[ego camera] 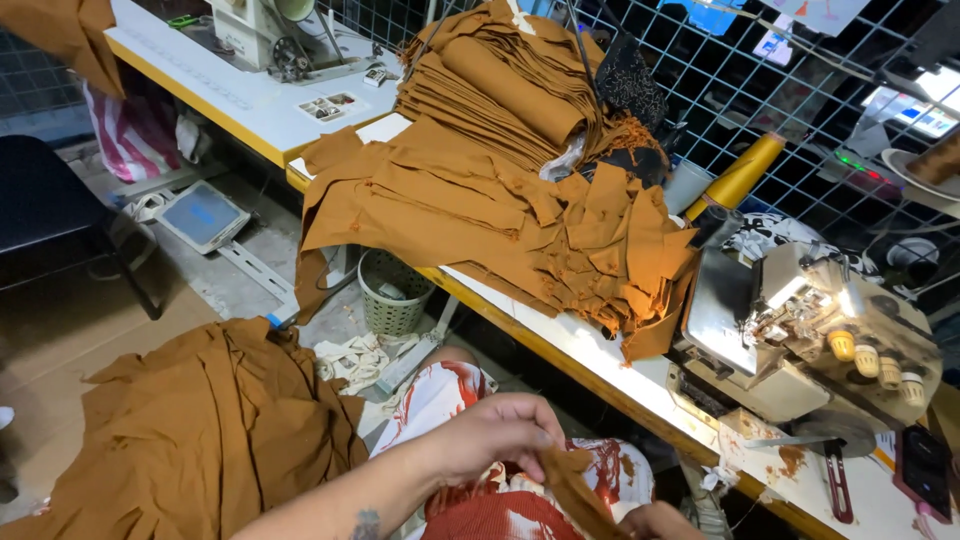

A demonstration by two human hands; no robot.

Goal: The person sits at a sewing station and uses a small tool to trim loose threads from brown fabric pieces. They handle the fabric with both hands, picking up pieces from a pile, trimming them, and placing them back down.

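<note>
My left hand [500, 435] reaches over my lap from the lower left and pinches the top of a narrow brown fabric piece [578, 492]. The strip hangs down toward the bottom edge. Only a sliver of my right hand [655, 522] shows there, beside the strip's lower end, and its fingers are cut off by the frame. A red-and-white patterned garment [450, 395] covers my lap beneath both hands.
Piles of cut brown fabric pieces [500, 190] lie on the white table [560, 335]. An overlock sewing machine [800, 330] stands at the right. Another brown fabric heap [200, 430] lies on the floor at left, near a green mesh basket [392, 292]. A wire grid [780, 110] stands behind.
</note>
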